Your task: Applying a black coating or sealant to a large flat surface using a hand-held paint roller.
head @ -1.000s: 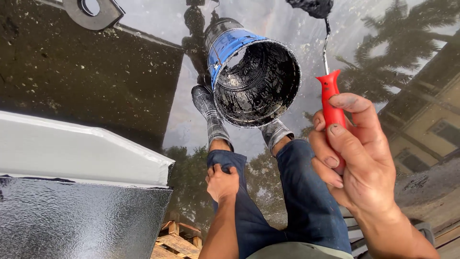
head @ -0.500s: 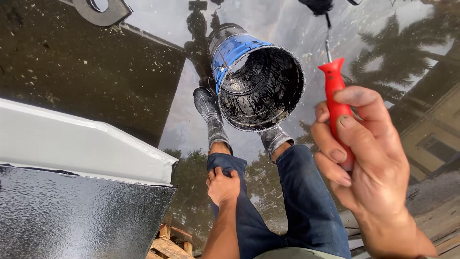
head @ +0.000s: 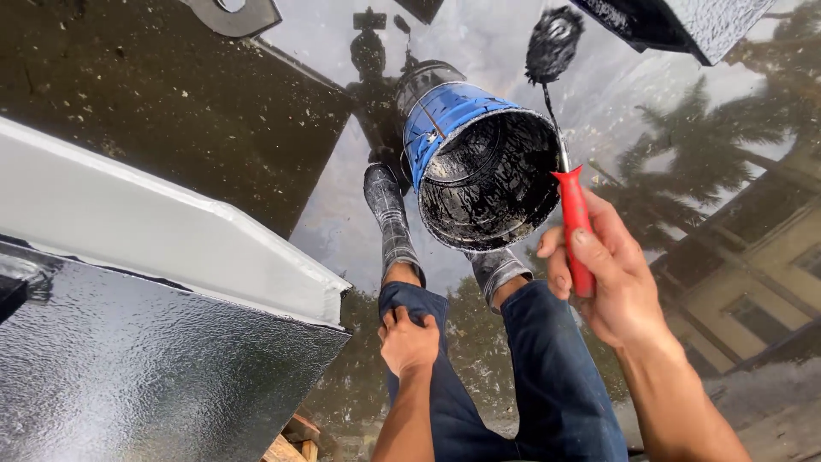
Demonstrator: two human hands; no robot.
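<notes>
While the bucket [head: 479,162] sits on the glossy wet floor [head: 171,111] just ahead of the boots, the roller head [head: 553,43] has swung out from above the bucket's rim to beyond its far side compared with a second ago, so I'd guess it's loaded with black coating. Right hand [head: 611,278], just right of the bucket, is wrapped tight round the red handle [head: 575,224], wrist cocked up. Left hand [head: 409,340], nearer than the bucket, is curled loosely on the knee, holding no tool.

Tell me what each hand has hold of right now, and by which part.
The right hand holds a paint roller by its red handle. The left hand holds no tool; it rests on the knee.
</notes>
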